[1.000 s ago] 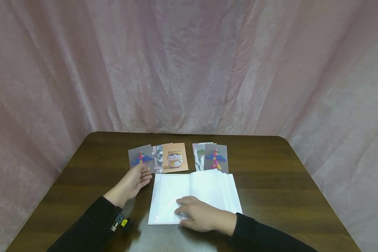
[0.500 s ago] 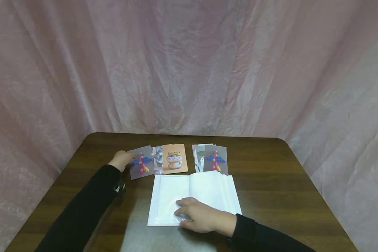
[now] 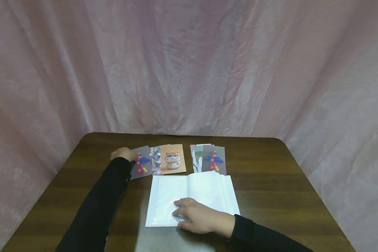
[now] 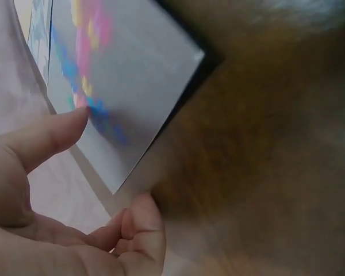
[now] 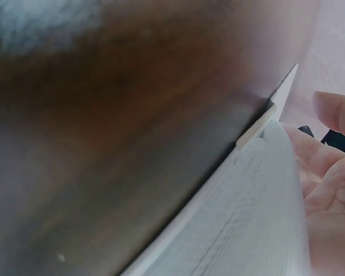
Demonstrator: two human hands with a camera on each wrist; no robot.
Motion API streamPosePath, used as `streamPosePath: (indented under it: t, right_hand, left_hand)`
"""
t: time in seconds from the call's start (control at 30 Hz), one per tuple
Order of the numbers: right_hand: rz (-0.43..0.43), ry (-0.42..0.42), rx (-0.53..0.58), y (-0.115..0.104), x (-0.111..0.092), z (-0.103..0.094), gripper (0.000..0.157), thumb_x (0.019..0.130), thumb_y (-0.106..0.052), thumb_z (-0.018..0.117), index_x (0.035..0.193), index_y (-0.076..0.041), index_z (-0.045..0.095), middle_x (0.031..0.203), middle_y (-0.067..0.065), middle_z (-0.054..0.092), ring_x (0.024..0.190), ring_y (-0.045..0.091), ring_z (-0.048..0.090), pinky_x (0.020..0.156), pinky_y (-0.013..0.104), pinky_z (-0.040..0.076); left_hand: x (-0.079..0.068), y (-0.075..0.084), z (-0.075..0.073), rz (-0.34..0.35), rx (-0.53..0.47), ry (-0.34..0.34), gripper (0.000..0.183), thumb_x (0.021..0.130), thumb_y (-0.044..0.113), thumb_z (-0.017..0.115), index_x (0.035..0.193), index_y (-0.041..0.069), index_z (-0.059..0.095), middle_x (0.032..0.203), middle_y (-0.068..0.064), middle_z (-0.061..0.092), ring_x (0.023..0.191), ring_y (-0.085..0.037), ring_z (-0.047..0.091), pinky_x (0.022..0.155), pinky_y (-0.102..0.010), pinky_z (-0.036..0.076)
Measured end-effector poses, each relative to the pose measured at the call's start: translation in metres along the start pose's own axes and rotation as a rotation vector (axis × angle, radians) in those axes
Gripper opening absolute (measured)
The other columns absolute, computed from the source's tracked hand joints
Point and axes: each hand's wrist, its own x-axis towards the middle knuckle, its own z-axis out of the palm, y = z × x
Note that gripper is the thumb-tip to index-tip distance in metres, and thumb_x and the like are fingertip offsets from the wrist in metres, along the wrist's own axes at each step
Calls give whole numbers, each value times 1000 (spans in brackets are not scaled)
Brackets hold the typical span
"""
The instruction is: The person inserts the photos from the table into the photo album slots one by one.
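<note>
My left hand (image 3: 123, 154) is at the outer left edge of a photo (image 3: 141, 164) of a pink, blue and yellow toy figure. In the left wrist view its thumb (image 4: 63, 132) lies over the photo's face, while curled fingers (image 4: 141, 236) show beside the edge. I cannot tell whether it pinches the photo. A photo album (image 3: 167, 189) with white pages and clear sleeves lies spread on the table, and my right hand (image 3: 200, 217) rests on its lower middle, fingers extended over the left page. In the right wrist view, the album (image 5: 241, 207) stands edge-on beside the hand.
Right of the toy photo are a cat photo (image 3: 156, 157) and an orange photo (image 3: 172, 159) of a plush figure. Behind the album's right page, a second toy photo (image 3: 214, 159) overlaps a bird photo (image 3: 196, 157). A pink curtain (image 3: 189, 70) hangs behind the wooden table (image 3: 280, 182).
My left hand has gone from the toy photo's near side around to its far left edge, thumb now over its face. The right hand has stayed on the album.
</note>
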Motion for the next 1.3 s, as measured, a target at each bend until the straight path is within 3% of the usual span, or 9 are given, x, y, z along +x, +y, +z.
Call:
streamPosePath:
  t: [0.13,0.27,0.43,0.7,0.87,1.03,1.17,1.3]
  right_hand:
    - [1,-11,6,0,1,0,38,99,-33,62,133,-17,65,150,6,49,141,24,40,114,39,37]
    - [9,-19,16,0,1,-1,38,99,-33,62,134,-17,65,151,6,48,142,24,40,114,39,36]
    - [6,-7,0,0,-1,-1,38,99,-33,62,133,-17,65,151,7,48,141,24,40,114,38,37]
    - [10,-3,-8,1,-3,-2,38,99,-33,62,133,-16,65,150,7,49,141,24,40,114,38,36]
    - [13,-1,0,2,-4,-3,37,99,-32,62,133,-16,66,150,7,49,141,24,41,114,38,37]
    - [12,-1,7,2,-5,-4,37,99,-32,62,133,-17,65,150,6,49,141,24,40,113,39,37]
    - [18,-5,-3,0,-6,-5,38,99,-33,62,134,-17,65,151,6,48,141,24,40,113,39,37]
    - [14,-3,-9,0,-6,-5,38,99,-33,62,133,-17,65,150,6,48,141,24,40,113,38,37]
  left_hand:
    - [18,1,1,-39,26,-27,66,91,33,68,127,-19,49,117,-38,48,109,-44,44,91,-49,43]
    - [26,6,2,-60,23,-39,62,92,29,66,128,-18,50,119,-37,51,111,-43,46,93,-49,45]
    - [22,11,2,-55,-15,-39,61,94,30,58,131,-19,49,130,-39,48,119,-46,46,99,-51,44]
    - [12,8,0,-60,-103,-46,67,97,38,53,133,-19,48,129,-39,46,114,-44,47,100,-52,45]
    - [10,7,1,-62,-194,-38,77,96,36,57,138,-24,31,133,-39,44,118,-44,47,105,-53,42]
    - [7,4,2,-68,-279,-13,75,92,23,62,136,-22,22,123,-35,48,105,-39,50,97,-48,48]
    - [6,-2,1,0,-243,-8,64,90,16,64,129,-25,35,109,-29,54,92,-34,52,84,-41,53]
    - [8,-10,-3,94,-151,-20,37,88,13,66,102,-21,60,78,-15,59,68,-23,56,63,-29,51]
